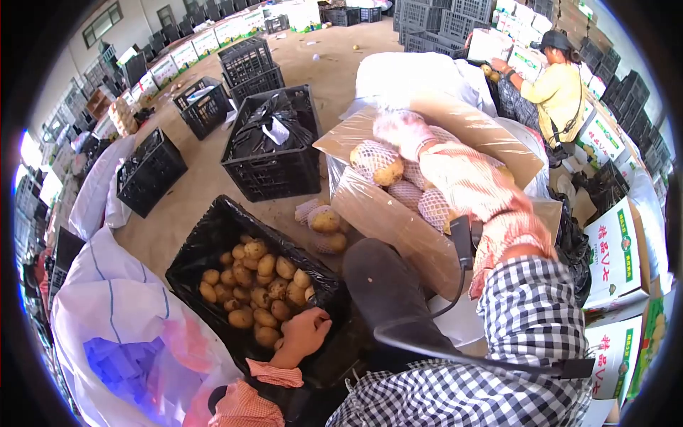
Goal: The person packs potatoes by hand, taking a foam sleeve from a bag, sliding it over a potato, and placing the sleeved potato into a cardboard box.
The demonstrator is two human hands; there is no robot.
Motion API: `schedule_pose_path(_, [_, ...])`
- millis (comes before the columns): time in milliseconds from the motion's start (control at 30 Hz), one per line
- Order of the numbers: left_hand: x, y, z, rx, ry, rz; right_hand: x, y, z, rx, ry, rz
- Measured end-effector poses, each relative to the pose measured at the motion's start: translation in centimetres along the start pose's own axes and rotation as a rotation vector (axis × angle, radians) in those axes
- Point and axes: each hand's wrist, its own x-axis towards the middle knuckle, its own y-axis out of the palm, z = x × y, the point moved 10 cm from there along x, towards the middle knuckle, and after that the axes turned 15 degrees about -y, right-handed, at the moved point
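My left hand is bare and reaches into a black-lined crate, over the near edge of a pile of loose potatoes. Its fingers curl down and inward, and whatever is in them is hidden. A patterned pink glove covers my right hand, which is blurred above the far left side of an open cardboard box. Inside that box lie several potatoes in white foam nets, one netted potato just below the right hand. The right forearm hides part of the box.
On the floor between crate and box are a few netted potatoes. A black crate with a bag stands ahead. At left is a white sack; at right, printed cartons. Another person sits at the far right.
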Motion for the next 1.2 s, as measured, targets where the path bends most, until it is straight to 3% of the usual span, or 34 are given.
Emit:
schedule_pose_path(67, [-0.3,4.0,1.6,0.234,-0.003,0.132,-1.1,2.2,0.9,0.304,0.066,0.388])
schedule_pose_path(167, [-1.0,10.4,4.9,0.454,-0.002,0.294,-2.3,0.4,1.3,0.543,0.107,0.575])
schedule_pose_path(233, [-0.9,15.3,8.2,0.524,0.023,0.438,-4.9,-2.2,-0.9,0.716,0.206,0.488])
schedule_pose_path(333, [-0.6,20.2,10.6,0.583,-0.031,0.616,-13.1,-6.2,-4.8,0.887,0.458,0.063])
schedule_pose_path(367, [-0.2,21.6,10.7,0.593,-0.014,0.637,-16.9,-7.0,-5.8,0.888,0.608,0.099])
schedule_pose_path(400, [-0.6,23.7,11.5,0.465,-0.113,0.739,-21.6,-6.9,-6.8,0.782,0.716,0.089])
schedule_pose_path(433, [-1.2,25.9,12.2,0.341,-0.215,0.842,-25.7,-7.8,-7.4,0.648,0.832,0.232])
schedule_pose_path(467, [-2.1,28.2,13.3,0.362,-0.193,0.876,-30.8,-7.8,-8.0,0.490,0.929,0.281])
schedule_pose_path(533, [-1.6,28.5,13.5,-0.245,-0.128,0.585,-39.5,-8.7,-8.3,0.329,1.098,0.402])
schedule_pose_path(600, [-2.6,26.8,11.1,-0.254,-0.135,0.625,-45.4,-11.7,-6.0,0.346,1.473,0.383])
schedule_pose_path(667, [-2.8,28.0,10.9,-0.289,-0.146,0.631,-50.3,-10.7,-3.5,0.554,1.663,0.158])
schedule_pose_path(700, [-3.6,31.0,13.0,-0.210,-0.036,0.583,-54.7,-7.3,-1.7,0.848,1.811,-0.076])
schedule_pose_path(733, [-4.7,32.5,14.0,-0.134,0.069,0.532,-54.2,-7.9,-1.2,0.839,1.822,-0.058])
schedule_pose_path(800, [-6.8,34.0,12.8,-0.166,0.098,0.601,-51.9,-7.3,1.2,1.294,2.079,-0.283])
schedule_pose_path(867, [-8.7,36.0,10.2,-0.227,0.153,0.684,-51.4,-7.3,-0.3,1.270,1.995,-0.153])
schedule_pose_path(933, [-10.1,37.5,9.1,-0.220,0.115,0.806,-53.1,-5.6,0.1,1.433,1.906,-0.181])
schedule_pose_path(1000, [-10.5,39.0,9.0,-0.133,0.024,0.977,-52.7,-5.6,3.4,1.551,2.019,-0.364])
schedule_pose_path(1033, [-9.6,39.2,9.4,-0.020,-0.032,0.974,-55.9,-4.1,4.3,1.458,2.001,-0.378])
schedule_pose_path(1067, [-8.0,37.3,8.5,0.071,-0.050,0.928,-55.2,-3.9,5.6,1.515,1.982,-0.361])
schedule_pose_path(1100, [-6.0,34.2,7.4,0.169,-0.065,0.885,-54.7,-4.1,6.9,1.534,2.038,-0.527])
schedule_pose_path(1133, [-3.8,28.9,3.9,0.122,0.184,0.724,-54.9,-4.6,7.9,1.534,2.103,-0.706])
schedule_pose_path(1167, [-1.9,24.6,1.5,0.323,0.117,0.630,-54.3,-4.1,8.0,1.605,2.067,-0.672])
schedule_pose_path(1200, [0.1,22.0,0.3,0.398,0.183,0.497,-53.5,-4.6,7.4,1.631,2.058,-0.686])
